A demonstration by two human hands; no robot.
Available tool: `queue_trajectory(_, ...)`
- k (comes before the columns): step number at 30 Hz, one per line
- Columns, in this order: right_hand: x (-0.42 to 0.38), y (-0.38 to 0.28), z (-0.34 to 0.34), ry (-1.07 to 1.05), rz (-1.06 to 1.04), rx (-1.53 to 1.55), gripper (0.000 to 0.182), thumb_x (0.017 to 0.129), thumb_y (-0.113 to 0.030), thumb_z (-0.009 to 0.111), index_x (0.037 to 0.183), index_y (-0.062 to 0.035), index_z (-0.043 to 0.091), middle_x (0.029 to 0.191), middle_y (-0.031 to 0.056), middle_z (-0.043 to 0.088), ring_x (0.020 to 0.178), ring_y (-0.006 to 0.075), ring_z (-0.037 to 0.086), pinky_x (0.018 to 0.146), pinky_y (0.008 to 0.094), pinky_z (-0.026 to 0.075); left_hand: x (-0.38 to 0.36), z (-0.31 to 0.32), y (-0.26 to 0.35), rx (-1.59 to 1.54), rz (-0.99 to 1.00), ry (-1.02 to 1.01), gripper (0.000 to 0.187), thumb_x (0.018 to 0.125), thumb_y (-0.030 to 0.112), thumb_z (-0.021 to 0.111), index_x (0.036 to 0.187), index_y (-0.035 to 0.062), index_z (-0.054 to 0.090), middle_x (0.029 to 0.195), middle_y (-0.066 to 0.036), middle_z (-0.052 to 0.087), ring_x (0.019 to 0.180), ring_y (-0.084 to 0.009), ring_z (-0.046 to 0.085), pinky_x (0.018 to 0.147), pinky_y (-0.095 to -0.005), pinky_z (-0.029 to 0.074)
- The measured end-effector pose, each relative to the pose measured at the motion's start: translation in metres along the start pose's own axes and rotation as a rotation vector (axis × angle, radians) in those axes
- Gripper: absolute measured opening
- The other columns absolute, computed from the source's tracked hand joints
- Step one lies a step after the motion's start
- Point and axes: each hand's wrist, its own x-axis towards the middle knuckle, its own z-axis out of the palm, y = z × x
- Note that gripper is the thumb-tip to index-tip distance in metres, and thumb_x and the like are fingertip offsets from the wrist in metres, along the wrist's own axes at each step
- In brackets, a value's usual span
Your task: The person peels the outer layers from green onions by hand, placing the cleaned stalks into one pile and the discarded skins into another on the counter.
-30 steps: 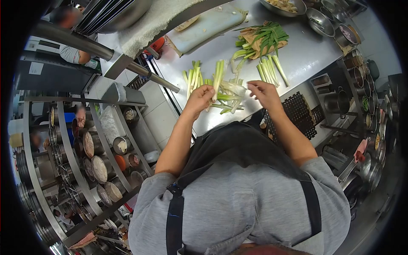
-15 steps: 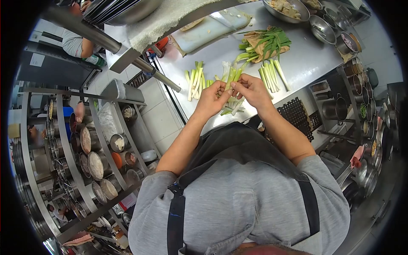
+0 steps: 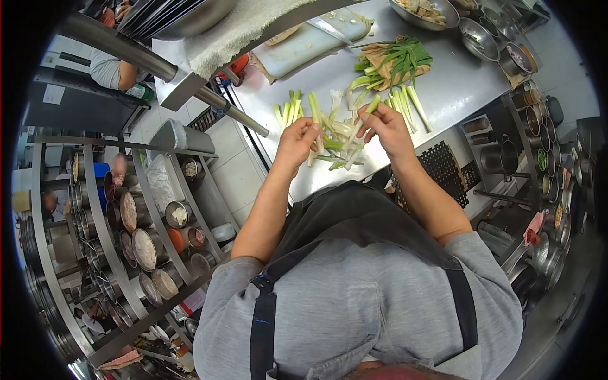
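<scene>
Over the steel table, my left hand is closed on a pale green leek stalk. My right hand pinches another leek stalk, its green end tilted up between the fingers. Below and between my hands lie loose white and green leek trimmings. Cut leek stalks rest beyond my left hand, partly hidden by it. More cut stalks lie beside my right hand. A leafy leek bundle with brown paper sits farther back.
A cutting board with a knife lies at the back. Metal bowls stand back right. A steel post and shelf rise at left, near a rack of pots. Another person's arm shows at upper left.
My hands have moved apart from where they met over the stalks. The left went left with one stalk, the right slightly right with another. Loose trimmings between them now show.
</scene>
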Motion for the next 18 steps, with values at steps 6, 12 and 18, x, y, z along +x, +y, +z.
queue_trajectory(6,0.001,0.006,0.011,-0.076,0.035,-0.071,0.02,0.087,-0.013,0.059,0.101,0.001,0.059,0.079,0.0044,0.062,0.06,0.0112,0.059,0.05,0.0229,0.044,-0.01,0.017,0.004,-0.045,-0.026,-0.133,0.026,0.094,0.016,0.051,0.113,-0.0012,0.057,0.084,-0.004,0.063,0.075,-0.0106,0.059,0.066,-0.0244,0.046)
queue_trajectory(12,0.003,0.015,0.017,-0.023,-0.023,-0.393,0.018,0.084,-0.015,0.064,0.093,0.0003,0.062,0.067,0.0032,0.06,0.054,0.0083,0.056,0.048,0.0233,0.042,-0.008,0.024,-0.014,0.222,0.083,-0.095,0.026,0.091,0.013,0.055,0.112,-0.002,0.059,0.084,-0.003,0.064,0.072,-0.0092,0.057,0.066,-0.0246,0.046)
queue_trajectory(18,0.006,0.023,0.007,-0.076,0.056,-0.315,0.016,0.083,-0.016,0.066,0.085,-0.0006,0.061,0.062,0.0036,0.059,0.051,0.008,0.055,0.046,0.023,0.04,-0.013,0.03,-0.003,0.486,0.167,-0.103,0.021,0.09,0.014,0.058,0.102,-0.0022,0.065,0.079,-0.004,0.064,0.066,-0.0088,0.054,0.062,-0.0232,0.044)
